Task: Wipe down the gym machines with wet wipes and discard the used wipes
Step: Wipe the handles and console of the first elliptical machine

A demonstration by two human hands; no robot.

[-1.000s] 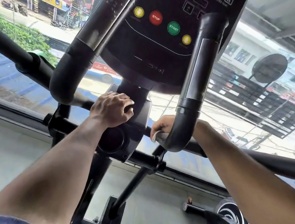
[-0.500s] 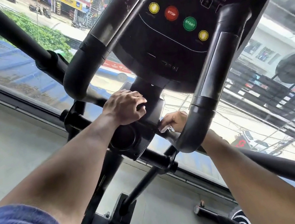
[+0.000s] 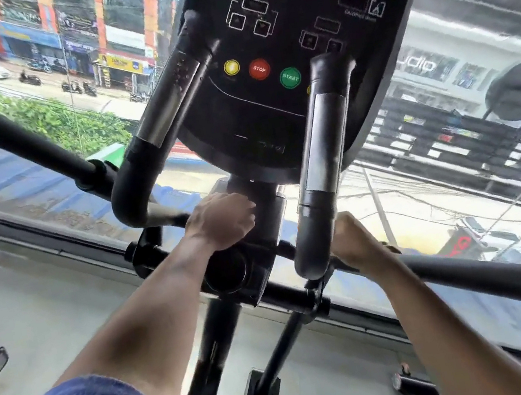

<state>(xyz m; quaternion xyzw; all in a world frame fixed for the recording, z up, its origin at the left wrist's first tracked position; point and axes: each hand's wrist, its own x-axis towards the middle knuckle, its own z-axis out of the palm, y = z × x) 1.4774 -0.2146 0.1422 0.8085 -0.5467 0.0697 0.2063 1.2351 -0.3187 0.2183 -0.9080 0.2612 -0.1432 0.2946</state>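
Under the console [image 3: 313, 48], left hand [image 3: 221, 220] braces on the column [image 3: 267, 217]; right hand [image 3: 352, 243] curls round the handlebar base [image 3: 313, 247], wipe unseen. Next: rub upward.

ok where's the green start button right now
In the head view, the green start button sits on the console, right of the red stop button and just left of the right handlebar.
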